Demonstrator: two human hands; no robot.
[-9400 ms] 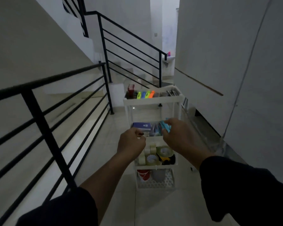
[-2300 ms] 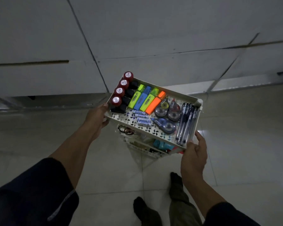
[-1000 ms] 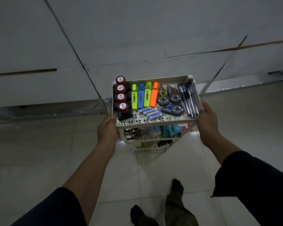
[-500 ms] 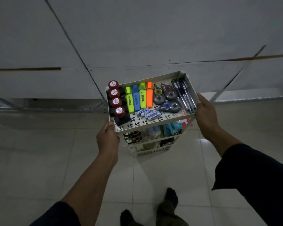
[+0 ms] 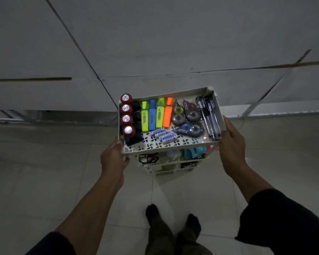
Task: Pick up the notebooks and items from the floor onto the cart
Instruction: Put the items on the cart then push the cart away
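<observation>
— Between the two hands sits the cart [image 5: 170, 150], a white tiered trolley standing on the tiled floor [image 5: 44, 181] close to the wall. Which hand has the better hold?

— About even, I'd say. The left hand [image 5: 113, 159] grips the near left corner of the top tray, fingers [image 5: 118, 143] curled over the rim. The right hand [image 5: 231, 144] is clasped around the near right corner, thumb up along the side wall. Both are closed on the cart, neither one free.

— And the tray's long axis?

— It runs left to right, tilted slightly so the right end lies a little farther off. Any push or steer turns on that line, with both hands at its near ends.

— Where are the notebooks?

— None show on the floor in view, so I judge the cart must first be moved toward them.

— Anything readable?

— The batteries [image 5: 163, 135] near the tray's front say TEKNOX. The blue correction tape [image 5: 191, 130] reads JENIA. The highlighters [image 5: 156, 115], green, blue, yellow-green and orange, carry labels too small to make out, as do the red-capped stamps [image 5: 127, 115] on the left and the pens [image 5: 209, 117] on the right.
</observation>
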